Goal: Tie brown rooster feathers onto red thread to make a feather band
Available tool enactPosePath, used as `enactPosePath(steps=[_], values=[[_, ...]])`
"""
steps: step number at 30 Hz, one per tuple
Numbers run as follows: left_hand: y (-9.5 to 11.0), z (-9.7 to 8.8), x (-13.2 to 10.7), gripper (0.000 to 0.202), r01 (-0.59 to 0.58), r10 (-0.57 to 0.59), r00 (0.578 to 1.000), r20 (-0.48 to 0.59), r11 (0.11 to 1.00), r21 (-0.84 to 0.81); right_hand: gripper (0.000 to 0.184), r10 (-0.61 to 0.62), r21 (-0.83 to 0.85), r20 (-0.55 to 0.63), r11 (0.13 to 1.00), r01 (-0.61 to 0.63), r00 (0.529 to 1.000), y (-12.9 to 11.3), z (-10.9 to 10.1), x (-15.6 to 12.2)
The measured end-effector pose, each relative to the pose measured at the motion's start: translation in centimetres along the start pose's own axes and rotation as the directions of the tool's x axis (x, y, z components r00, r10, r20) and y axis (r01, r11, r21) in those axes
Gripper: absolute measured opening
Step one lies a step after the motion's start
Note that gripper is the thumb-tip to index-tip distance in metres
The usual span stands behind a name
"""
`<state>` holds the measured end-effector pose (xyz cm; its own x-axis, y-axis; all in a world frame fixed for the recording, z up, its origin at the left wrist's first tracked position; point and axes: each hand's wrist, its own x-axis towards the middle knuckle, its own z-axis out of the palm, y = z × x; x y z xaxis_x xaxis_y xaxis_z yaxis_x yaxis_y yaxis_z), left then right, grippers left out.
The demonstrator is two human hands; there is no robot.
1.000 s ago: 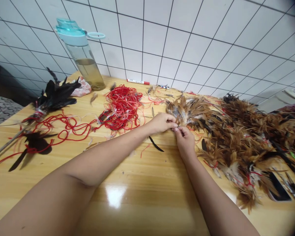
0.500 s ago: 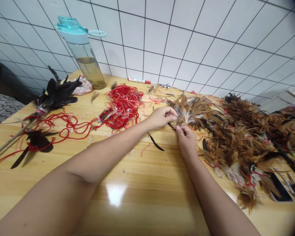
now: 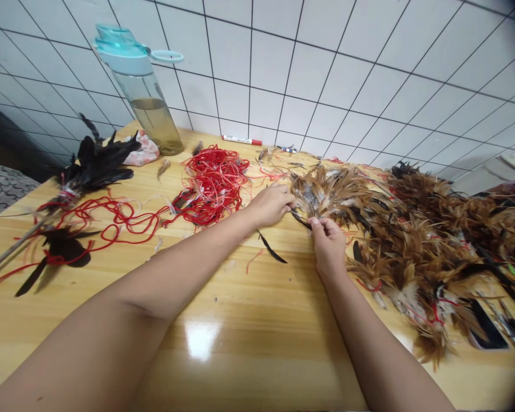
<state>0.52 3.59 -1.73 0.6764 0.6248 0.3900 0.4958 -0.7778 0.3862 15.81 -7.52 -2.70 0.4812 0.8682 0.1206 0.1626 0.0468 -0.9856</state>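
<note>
My right hand (image 3: 329, 243) pinches a thin dark feather (image 3: 301, 220) between thumb and fingertips, just in front of a spread of brown feathers (image 3: 337, 191). Close by on the left is my left hand (image 3: 272, 203), its fingers curled together near the feather's other end; whatever may be in them is hidden. A separate narrow black feather (image 3: 273, 249) lies on the wooden table (image 3: 240, 355) below my left hand. Beyond my left wrist sits a tangled heap of red cord (image 3: 217, 177).
Bundles of brown feathers (image 3: 412, 246) cover the right side, with a phone (image 3: 489, 326) at their near edge. On the left lie black feathers (image 3: 103, 157) tied to a stick (image 3: 15, 246). A water bottle (image 3: 150, 109) and a red-capped marker (image 3: 241, 139) are near the tiled wall.
My left hand has moved a little left, away from the brown feathers, and its fingers have curled downward. My right hand stays nearly in place with the dark feather.
</note>
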Motion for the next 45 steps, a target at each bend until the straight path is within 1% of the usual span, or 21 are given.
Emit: enactPosePath(steps=[4,7,9,12,14,16,18,22,24,26,28,30,32,34,36,38,41,45], values=[[0.3,0.2,0.0,0.019,0.001,-0.002,0.998,0.056,1.000,0.015,0.030,-0.030,-0.055,0.007,0.998,0.030,1.000,0.0,-0.1,-0.1],[0.3,0.5,0.1,0.017,0.002,-0.003,0.998,0.067,1.000,0.008,0.029,-0.047,-0.078,0.021,0.996,0.048,0.999,0.0,-0.1,-0.1],[0.4,0.4,0.2,0.015,0.023,-0.022,0.998,0.063,1.000,-0.021,0.029,-0.052,-0.088,0.030,0.995,0.054,0.998,-0.1,-0.1,-0.2],[0.6,-0.1,0.4,0.012,0.082,-0.078,0.996,0.038,0.990,-0.118,0.030,-0.052,-0.104,0.034,0.993,0.055,0.998,-0.2,-0.2,-0.3],[0.8,-0.6,0.4,0.011,0.120,-0.113,0.993,0.043,0.969,-0.215,0.030,-0.056,-0.112,0.031,0.992,0.059,0.998,-0.1,-0.2,-0.2],[0.8,-1.1,0.4,0.012,0.146,-0.127,0.989,0.080,0.936,-0.319,0.030,-0.059,-0.115,0.023,0.991,0.061,0.998,0.0,-0.2,-0.2],[0.8,-1.3,0.4,0.014,0.159,-0.115,0.984,0.133,0.905,-0.394,0.031,-0.056,-0.119,0.015,0.991,0.057,0.998,0.1,-0.2,-0.1],[0.6,-1.3,0.4,0.019,0.177,-0.092,0.976,0.196,0.859,-0.480,0.030,-0.064,-0.132,0.013,0.989,0.065,0.998,0.2,-0.2,-0.1],[0.6,-1.3,0.5,0.019,0.188,-0.095,0.975,0.202,0.835,-0.517,0.030,-0.068,-0.128,0.016,0.989,0.070,0.998,0.2,-0.2,-0.1],[0.5,-1.3,0.5,0.020,0.191,-0.097,0.975,0.201,0.831,-0.522,0.030,-0.066,-0.121,0.013,0.990,0.067,0.998,0.1,-0.2,-0.1],[0.5,-1.4,0.5,0.020,0.176,-0.091,0.976,0.196,0.860,-0.479,0.030,-0.065,-0.121,0.004,0.991,0.066,0.998,0.1,-0.2,-0.1],[0.8,-1.6,0.5,0.019,0.129,-0.061,0.982,0.180,0.909,-0.397,0.030,-0.073,-0.130,-0.010,0.989,0.071,0.997,0.2,-0.2,0.0],[1.2,-1.9,0.5,0.017,0.048,-0.008,0.990,0.144,0.959,-0.279,0.031,-0.088,-0.148,-0.021,0.986,0.084,0.996,0.3,-0.3,0.1],[1.7,-2.2,0.5,0.017,-0.044,0.060,0.993,0.104,0.987,-0.155,0.032,-0.110,-0.188,-0.025,0.977,0.103,0.994,0.5,-0.4,0.1],[2.4,-2.5,0.5,0.020,-0.127,0.131,0.988,0.086,0.991,-0.052,0.033,-0.137,-0.246,-0.027,0.961,0.126,0.990,0.5,-0.5,0.2],[2.9,-2.8,0.5,0.022,-0.187,0.184,0.979,0.091,0.982,0.028,0.033,-0.161,-0.298,-0.032,0.944,0.144,0.986,0.6,-0.6,0.2],[3.4,-2.9,0.4,0.025,-0.236,0.224,0.970,0.092,0.960,0.152,0.032,-0.185,-0.339,-0.037,0.927,0.162,0.982,0.6,-0.7,0.3],[3.4,-2.5,0.2,0.024,-0.283,0.272,0.959,0.078,0.915,0.287,0.031,-0.200,-0.380,-0.010,0.907,0.182,0.980,0.4,-0.7,0.4]])
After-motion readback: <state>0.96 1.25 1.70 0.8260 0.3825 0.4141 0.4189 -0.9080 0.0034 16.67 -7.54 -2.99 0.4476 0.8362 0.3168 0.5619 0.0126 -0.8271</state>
